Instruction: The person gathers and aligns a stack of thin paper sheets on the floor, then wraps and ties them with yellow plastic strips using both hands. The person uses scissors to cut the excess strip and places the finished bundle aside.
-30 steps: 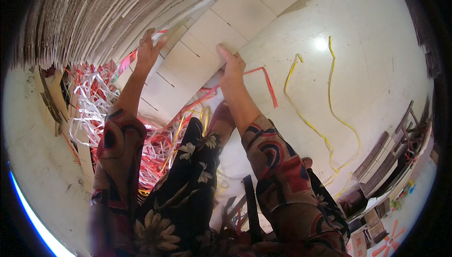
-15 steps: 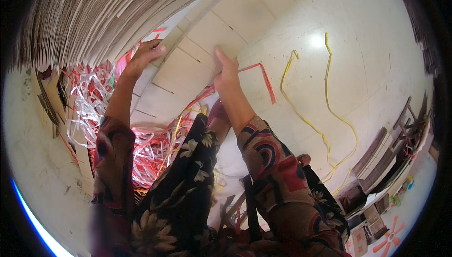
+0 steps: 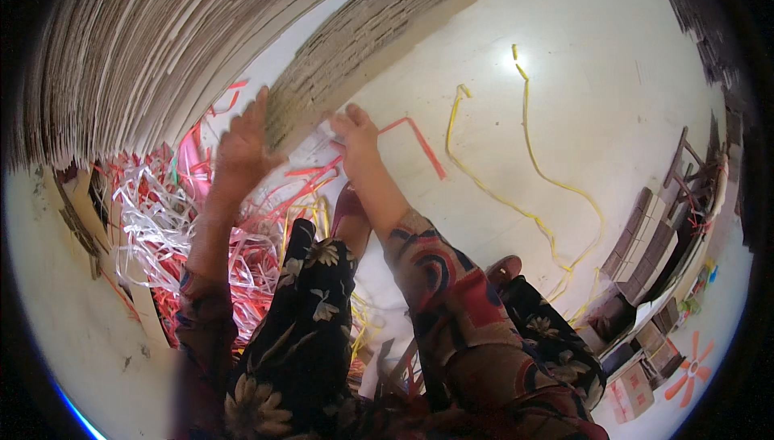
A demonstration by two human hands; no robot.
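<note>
A long stack of cardboard sheets [image 3: 363, 41] rests tilted on the floor, its grey-brown layered edges facing up. At its near left end my left hand [image 3: 242, 154] lies flat against or close to the edges, fingers stretched out and thumb apart. My right hand [image 3: 357, 138] is at the near right corner of the stack, its fingers bent round the pale side; the fingertips are partly blurred. Beneath and beside my hands lie red plastic straps [image 3: 314, 182].
A tall pile of cardboard sheets [image 3: 153, 45] fills the upper left. Tangled white and red strapping [image 3: 161, 214] lies by my left arm. Yellow straps [image 3: 504, 194] trail over the pale floor [image 3: 613, 118]. Farther right are bundled cardboard [image 3: 645, 230], a dark stool [image 3: 689, 158] and an orange fan [image 3: 690, 367].
The stack has turned from its broad slotted face to its layered edges and shifted away from me. My left hand has straightened its fingers; my right hand has moved slightly left and nearer.
</note>
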